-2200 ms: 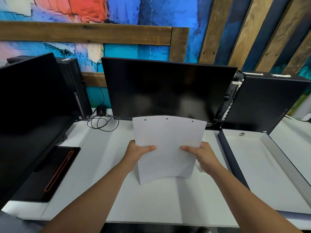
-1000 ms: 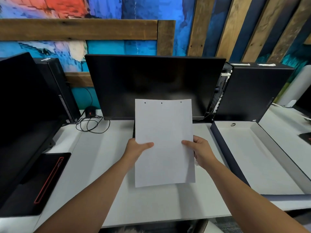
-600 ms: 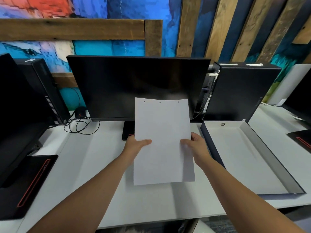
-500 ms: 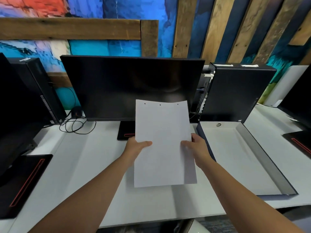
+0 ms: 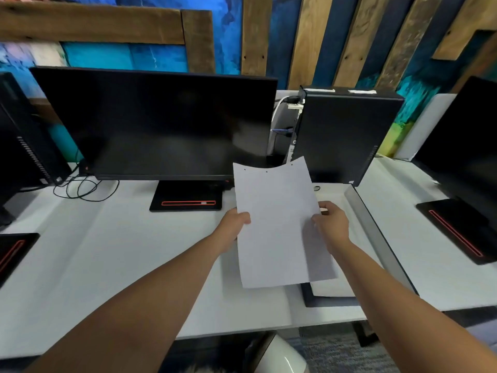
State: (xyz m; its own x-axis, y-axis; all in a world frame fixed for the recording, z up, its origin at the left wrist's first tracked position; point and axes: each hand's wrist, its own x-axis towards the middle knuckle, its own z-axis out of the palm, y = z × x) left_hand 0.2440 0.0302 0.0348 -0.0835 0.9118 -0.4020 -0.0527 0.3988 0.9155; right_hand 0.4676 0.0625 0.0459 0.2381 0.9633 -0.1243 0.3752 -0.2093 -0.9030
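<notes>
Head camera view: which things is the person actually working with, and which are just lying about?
In the job: sheet of paper, held at its sides by the left hand and right hand; open folder partly beneath, likely its destination.
Just lying about: middle monitor, computer tower, coiled cables, desk.

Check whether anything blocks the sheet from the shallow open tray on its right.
Nothing visible does. The sheet, pinched by the left hand and the right hand, hangs partly over the tray; the tray floor under the sheet is hidden.
</notes>
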